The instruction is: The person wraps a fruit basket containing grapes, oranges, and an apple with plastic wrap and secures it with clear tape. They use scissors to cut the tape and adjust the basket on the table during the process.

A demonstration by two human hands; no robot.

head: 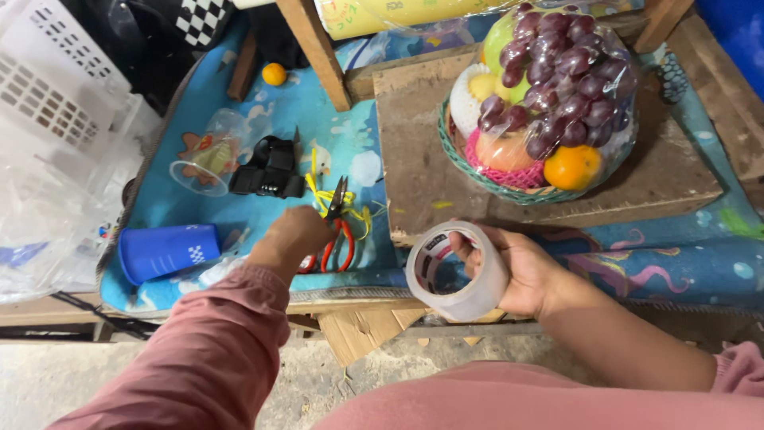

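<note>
light: soft, even | shadows: faint | glare: plastic wrap | edges: slightly warped

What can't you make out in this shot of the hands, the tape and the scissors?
- Head view: the red-handled scissors have their handles partly covered by the left hand, so its grip is unclear.
- The right hand holds the clear roll of packing tape; its loose end is not visible.
- The plastic-wrapped fruit basket is cut off by the top edge.
</note>
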